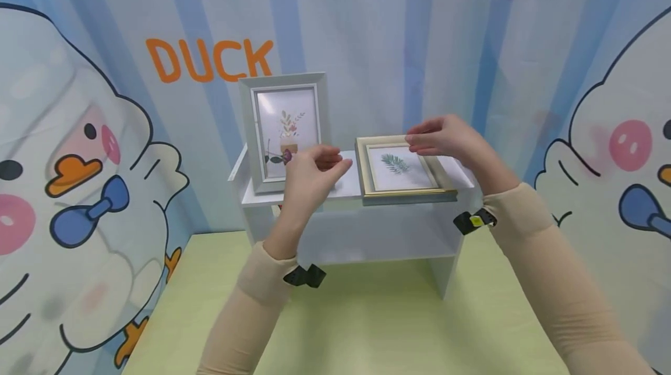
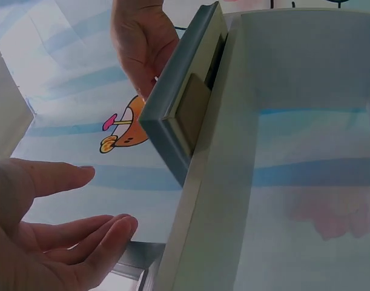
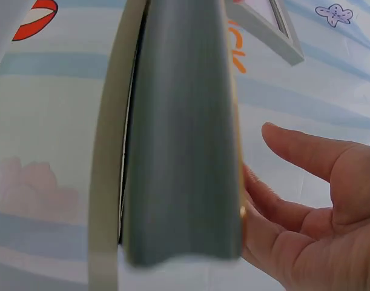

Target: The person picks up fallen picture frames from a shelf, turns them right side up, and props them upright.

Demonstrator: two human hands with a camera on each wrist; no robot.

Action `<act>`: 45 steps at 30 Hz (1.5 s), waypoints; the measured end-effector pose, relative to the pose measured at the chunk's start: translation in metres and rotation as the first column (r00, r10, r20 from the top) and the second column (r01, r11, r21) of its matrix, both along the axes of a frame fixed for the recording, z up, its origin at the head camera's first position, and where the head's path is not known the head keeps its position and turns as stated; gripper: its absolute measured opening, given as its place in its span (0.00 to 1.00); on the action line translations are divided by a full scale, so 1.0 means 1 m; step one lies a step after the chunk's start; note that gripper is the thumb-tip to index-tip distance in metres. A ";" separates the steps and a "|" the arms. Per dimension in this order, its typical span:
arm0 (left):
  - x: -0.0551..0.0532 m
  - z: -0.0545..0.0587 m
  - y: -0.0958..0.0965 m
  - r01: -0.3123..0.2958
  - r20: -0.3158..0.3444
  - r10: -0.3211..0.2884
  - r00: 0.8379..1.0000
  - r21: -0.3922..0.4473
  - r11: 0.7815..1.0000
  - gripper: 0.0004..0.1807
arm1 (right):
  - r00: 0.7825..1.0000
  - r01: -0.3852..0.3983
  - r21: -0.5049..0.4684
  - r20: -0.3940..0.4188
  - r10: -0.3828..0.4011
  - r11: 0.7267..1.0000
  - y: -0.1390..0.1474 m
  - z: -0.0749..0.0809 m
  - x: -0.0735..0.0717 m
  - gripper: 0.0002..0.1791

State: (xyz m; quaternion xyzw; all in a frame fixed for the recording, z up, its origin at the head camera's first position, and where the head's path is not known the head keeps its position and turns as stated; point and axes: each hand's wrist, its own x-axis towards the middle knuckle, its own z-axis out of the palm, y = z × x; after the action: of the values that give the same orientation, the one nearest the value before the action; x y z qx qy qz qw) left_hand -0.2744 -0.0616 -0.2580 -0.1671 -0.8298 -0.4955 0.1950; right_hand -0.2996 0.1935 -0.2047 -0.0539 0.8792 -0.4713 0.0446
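On the white shelf (image 1: 343, 191) a silver-grey picture frame (image 1: 251, 136) stands upright, showing a potted plant print. My left hand (image 1: 309, 180) is in front of its lower right corner, fingers loosely bent, thumb apart, holding nothing. A small dark rose (image 1: 286, 156) with leaves shows beside that hand; whether it belongs to the print I cannot tell. Right of it, a gold-edged picture frame (image 1: 401, 193) with a green leaf print lies face up, its front edge over the shelf's edge. My right hand (image 1: 451, 139) is at its far right corner, fingers extended and thumb apart; contact is unclear.
The shelf unit has a lower board (image 1: 388, 241) and side panels (image 1: 445, 273), and stands on a pale yellow-green surface (image 1: 367, 328). Behind hangs a blue striped curtain (image 1: 362, 43) with cartoon ducks. Each wrist wears a small black device (image 1: 305, 275).
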 end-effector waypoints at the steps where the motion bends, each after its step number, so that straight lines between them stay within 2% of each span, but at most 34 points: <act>1: 0.000 -0.002 0.002 0.005 0.021 -0.005 1.000 -0.010 1.000 0.18 | 1.000 0.012 0.013 -0.005 -0.012 1.000 0.004 -0.002 0.001 0.27; 5: 0.002 -0.008 0.011 0.020 0.079 -0.016 0.997 -0.052 0.998 0.19 | 0.998 0.061 0.077 -0.037 -0.058 0.995 0.016 -0.007 0.007 0.29; 10: 0.004 -0.010 0.018 0.028 0.100 -0.020 0.995 -0.078 0.997 0.21 | 0.991 0.122 0.202 -0.072 -0.109 0.972 0.024 -0.013 0.015 0.31; 16: 0.003 -0.013 0.025 0.034 0.150 -0.016 0.989 -0.119 0.992 0.22 | 0.987 0.150 0.319 -0.102 -0.123 0.936 0.026 -0.017 0.023 0.31; 22: 0.002 -0.015 0.028 0.040 0.143 -0.024 0.989 -0.105 0.994 0.21 | 0.990 0.136 0.408 -0.096 -0.105 0.903 0.021 -0.019 0.026 0.34; 27: 0.000 -0.018 0.029 0.050 0.145 -0.036 0.989 -0.089 0.995 0.21 | 0.993 0.112 0.435 -0.093 -0.079 0.893 0.020 -0.023 0.025 0.33; 33: 0.001 -0.022 0.031 0.034 0.147 -0.028 0.989 -0.038 0.999 0.21 | 0.994 0.086 0.450 -0.100 -0.046 0.889 0.018 -0.023 0.024 0.31; 40: 0.005 -0.026 0.034 0.020 0.149 -0.024 0.989 0.025 0.999 0.23 | 0.991 0.118 0.426 -0.109 -0.079 0.897 0.014 -0.025 0.022 0.27; 45: 0.006 -0.028 0.035 0.007 0.117 -0.015 0.993 0.071 0.997 0.23 | 0.986 0.157 0.387 -0.117 -0.120 0.909 0.012 -0.028 0.021 0.26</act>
State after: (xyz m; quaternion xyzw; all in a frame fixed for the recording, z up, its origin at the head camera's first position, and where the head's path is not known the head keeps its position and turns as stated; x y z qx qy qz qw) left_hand -0.2679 -0.0264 -0.2865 -0.1354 -0.8210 -0.5343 0.1486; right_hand -0.2790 0.2055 -0.2326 -0.0027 0.9588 -0.2835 -0.0189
